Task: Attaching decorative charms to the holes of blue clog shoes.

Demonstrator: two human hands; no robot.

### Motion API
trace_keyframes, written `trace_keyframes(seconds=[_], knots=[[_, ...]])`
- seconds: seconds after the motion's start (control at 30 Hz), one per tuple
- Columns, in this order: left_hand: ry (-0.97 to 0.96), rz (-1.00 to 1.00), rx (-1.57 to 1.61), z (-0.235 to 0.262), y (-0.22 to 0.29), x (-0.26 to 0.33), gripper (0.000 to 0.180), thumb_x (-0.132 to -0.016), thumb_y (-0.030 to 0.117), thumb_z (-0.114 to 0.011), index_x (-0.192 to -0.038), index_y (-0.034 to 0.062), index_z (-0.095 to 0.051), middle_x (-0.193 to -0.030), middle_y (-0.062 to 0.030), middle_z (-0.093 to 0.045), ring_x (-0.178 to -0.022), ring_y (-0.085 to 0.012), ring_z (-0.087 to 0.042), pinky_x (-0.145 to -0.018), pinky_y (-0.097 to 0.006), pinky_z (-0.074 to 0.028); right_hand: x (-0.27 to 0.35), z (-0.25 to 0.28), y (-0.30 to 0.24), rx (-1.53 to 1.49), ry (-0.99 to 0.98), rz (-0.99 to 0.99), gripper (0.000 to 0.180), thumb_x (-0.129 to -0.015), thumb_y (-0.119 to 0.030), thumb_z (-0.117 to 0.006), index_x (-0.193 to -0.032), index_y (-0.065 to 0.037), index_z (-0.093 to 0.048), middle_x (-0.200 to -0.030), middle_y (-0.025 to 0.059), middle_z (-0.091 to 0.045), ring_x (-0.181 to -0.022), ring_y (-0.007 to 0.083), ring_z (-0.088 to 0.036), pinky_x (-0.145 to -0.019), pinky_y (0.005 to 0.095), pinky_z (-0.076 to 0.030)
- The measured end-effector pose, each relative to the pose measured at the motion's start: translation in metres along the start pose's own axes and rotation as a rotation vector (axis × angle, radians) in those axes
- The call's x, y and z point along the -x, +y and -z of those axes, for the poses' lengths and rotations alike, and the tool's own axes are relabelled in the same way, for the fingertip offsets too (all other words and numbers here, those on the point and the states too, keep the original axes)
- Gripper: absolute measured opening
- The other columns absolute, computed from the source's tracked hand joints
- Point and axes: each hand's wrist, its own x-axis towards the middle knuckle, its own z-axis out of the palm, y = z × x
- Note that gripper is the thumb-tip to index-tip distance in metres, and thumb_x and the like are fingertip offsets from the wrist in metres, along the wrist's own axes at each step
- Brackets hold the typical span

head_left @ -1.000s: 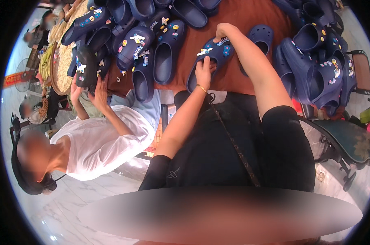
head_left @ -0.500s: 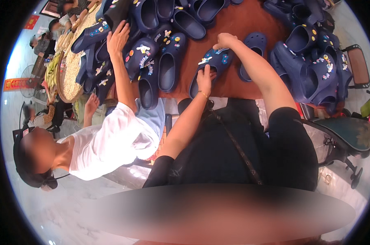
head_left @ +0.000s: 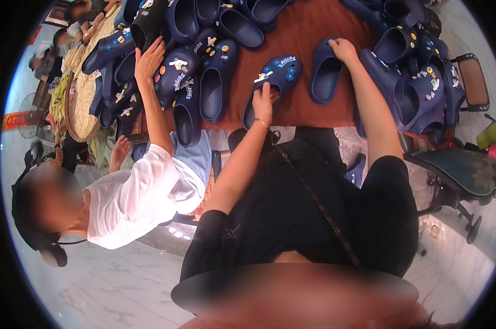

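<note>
A navy clog (head_left: 282, 83) with a white character charm and blue flower charms lies near the table's front edge, toe pointing away. My left hand (head_left: 264, 102) grips its side by the foot opening, thumb up on the strap area. To its right is a plainer navy clog (head_left: 319, 85), with no charms that I can see. My right hand (head_left: 344, 50) holds the toe of this clog at its far right side, fingers bent over the edge. What the fingertips touch underneath is hidden.
Navy clogs (head_left: 212, 90) with charms crowd the left of the brown-covered table (head_left: 292, 38). Another pile of clogs (head_left: 418, 93) stands at the right. Beside me on the left, a co-worker's hand (head_left: 149, 59) rests on clogs. An office chair (head_left: 456, 170) stands at the right.
My right hand has left the decorated clog's toe and moved right onto the plainer clog. My left hand stays on the decorated clog.
</note>
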Motion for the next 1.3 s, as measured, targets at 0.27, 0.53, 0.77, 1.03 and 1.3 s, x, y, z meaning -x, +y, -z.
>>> trace_keyframes(seconds=[0.27,0.53,0.77,1.03,1.3], knots=[[-0.035,0.022,0.013,-0.002,0.006,0.002,0.048,-0.087,0.04,-0.052,-0.107,-0.0038,-0.044,-0.099,-0.0171,-0.056,-0.083,-0.0217,-0.06,-0.07,-0.03,-0.049,0.111,-0.045,0.013,-0.259,0.5,0.249,0.072,-0.07,-0.018,-0.068,-0.127,0.006,-0.032,-0.128,0.0263,-0.038,-0.119,0.0405,-0.035,-0.102,0.0437,-0.025],[-0.13,0.249,0.192,-0.009,0.042,-0.011,0.047,-0.086,0.038,-0.053,-0.11,-0.0014,-0.047,-0.106,-0.0152,-0.056,-0.097,-0.0228,-0.055,-0.086,-0.032,-0.042,0.136,-0.068,0.023,-0.32,0.374,-0.022,0.061,-0.073,-0.009,-0.058,-0.128,0.003,-0.034,-0.124,0.0236,-0.044,-0.117,0.0378,-0.038,-0.1,0.0401,-0.03],[-0.257,0.185,0.254,-0.042,0.112,-0.045,0.045,-0.084,0.035,-0.052,-0.113,0.0007,-0.048,-0.11,-0.0159,-0.056,-0.104,-0.0248,-0.051,-0.092,-0.034,-0.037,0.14,-0.07,0.022,-0.427,0.479,0.004,0.055,-0.074,-0.011,-0.057,-0.126,0.0,-0.04,-0.121,0.0208,-0.047,-0.115,0.0356,-0.041,-0.098,0.04,-0.031],[-0.067,-0.237,-0.086,-0.115,0.266,-0.148,0.041,-0.08,0.028,-0.056,-0.107,-0.0034,-0.052,-0.096,-0.0146,-0.062,-0.083,-0.022,-0.06,-0.076,-0.031,-0.045,0.14,-0.07,0.021,-0.465,0.52,-0.007,0.053,-0.073,-0.011,-0.057,-0.123,-0.001,-0.043,-0.117,0.0204,-0.05,-0.11,0.0352,-0.045,-0.096,0.0403,-0.034],[-0.464,-0.333,-0.578,-0.087,0.102,-0.073,0.068,-0.077,0.026,-0.066,-0.129,-0.0046,-0.034,-0.107,-0.0152,-0.056,-0.096,-0.0181,-0.055,-0.079,-0.028,-0.045,0.139,-0.072,0.026,-0.441,0.592,0.035,0.052,-0.07,-0.01,-0.058,-0.12,0.001,-0.046,-0.114,0.0215,-0.052,-0.109,0.035,-0.047,-0.095,0.039,-0.036]])
